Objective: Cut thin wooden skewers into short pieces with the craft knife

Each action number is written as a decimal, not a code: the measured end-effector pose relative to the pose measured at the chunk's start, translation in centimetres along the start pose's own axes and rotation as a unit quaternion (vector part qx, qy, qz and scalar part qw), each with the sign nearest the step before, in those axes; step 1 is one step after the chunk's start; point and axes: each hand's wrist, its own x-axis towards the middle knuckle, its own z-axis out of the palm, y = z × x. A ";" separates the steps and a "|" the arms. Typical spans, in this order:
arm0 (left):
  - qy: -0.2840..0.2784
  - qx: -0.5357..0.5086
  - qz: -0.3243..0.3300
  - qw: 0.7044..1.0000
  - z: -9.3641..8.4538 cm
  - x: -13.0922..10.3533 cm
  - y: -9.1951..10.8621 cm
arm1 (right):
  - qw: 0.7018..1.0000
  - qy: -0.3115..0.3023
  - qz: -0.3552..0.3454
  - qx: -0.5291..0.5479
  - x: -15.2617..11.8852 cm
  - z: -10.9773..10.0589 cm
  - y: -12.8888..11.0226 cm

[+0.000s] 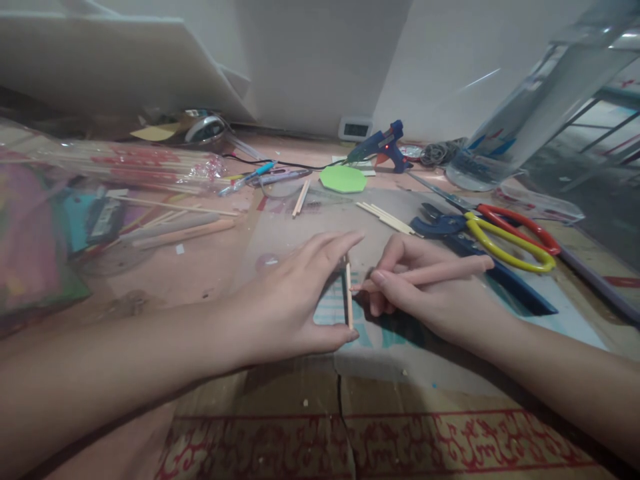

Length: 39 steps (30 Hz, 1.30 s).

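Note:
Between the thumb and fingers of my left hand (305, 293) stands a short pale wooden stick (349, 293), pinched at its two ends. My right hand (415, 280) is closed around a pinkish pen (445, 271), whose tip meets or nearly meets the middle of the stick. Underneath both hands is a translucent sheet (295, 240) with blue-green print. Several cut sticks (385, 219) lie just beyond my right hand, and a few more short sticks (301, 198) lie farther back.
A blue glue gun (375, 147) with a red light rests at the back, behind a green paper octagon (343, 179). Scissors (510, 237) and blue-handled cutters (500, 273) lie right, near a large clear bottle (500, 133). Bagged skewers (125, 163) fill the left.

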 end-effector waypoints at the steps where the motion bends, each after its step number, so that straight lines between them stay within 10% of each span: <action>1: 0.000 0.001 0.003 1.000 0.0 0.0 0.0 | 1.000 0.004 0.003 0.008 0.0 0.0 0.0; 39: -0.003 0.007 -0.018 1.000 -0.1 0.2 0.3 | 0.999 0.047 -0.009 0.023 0.2 0.3 -0.1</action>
